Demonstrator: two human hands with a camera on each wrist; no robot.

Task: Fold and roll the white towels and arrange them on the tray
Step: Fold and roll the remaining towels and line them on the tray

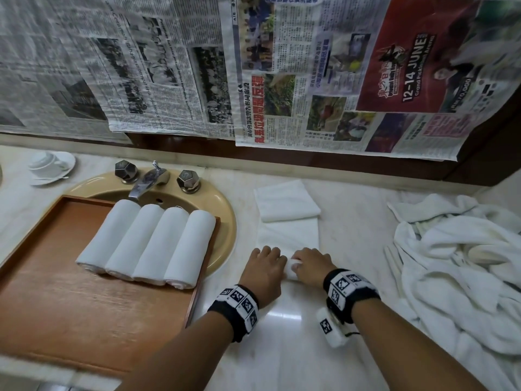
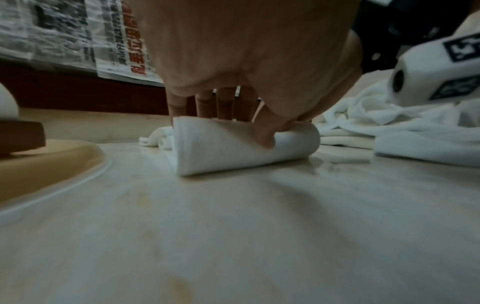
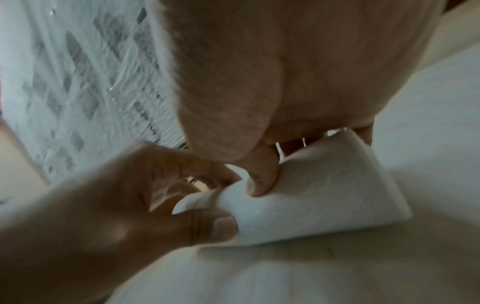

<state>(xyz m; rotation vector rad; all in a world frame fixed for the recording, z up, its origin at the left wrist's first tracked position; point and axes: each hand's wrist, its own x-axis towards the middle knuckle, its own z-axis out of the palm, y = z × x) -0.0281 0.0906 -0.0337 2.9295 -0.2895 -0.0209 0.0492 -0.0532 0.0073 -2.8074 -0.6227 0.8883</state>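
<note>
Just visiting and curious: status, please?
Both hands, left and right, grip the towel, rolling its near end. Four rolls on tray. Nothing in the way.

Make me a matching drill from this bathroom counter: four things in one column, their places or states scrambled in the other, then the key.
1. four rolled towels
2. towel being rolled
3. cup and saucer
4. unfolded towel pile

A. far left of the counter
B. heaped at the right
C. side by side on the wooden tray
D. under the left hand and right hand

Pairs: 1-C, 2-D, 3-A, 4-B
</note>
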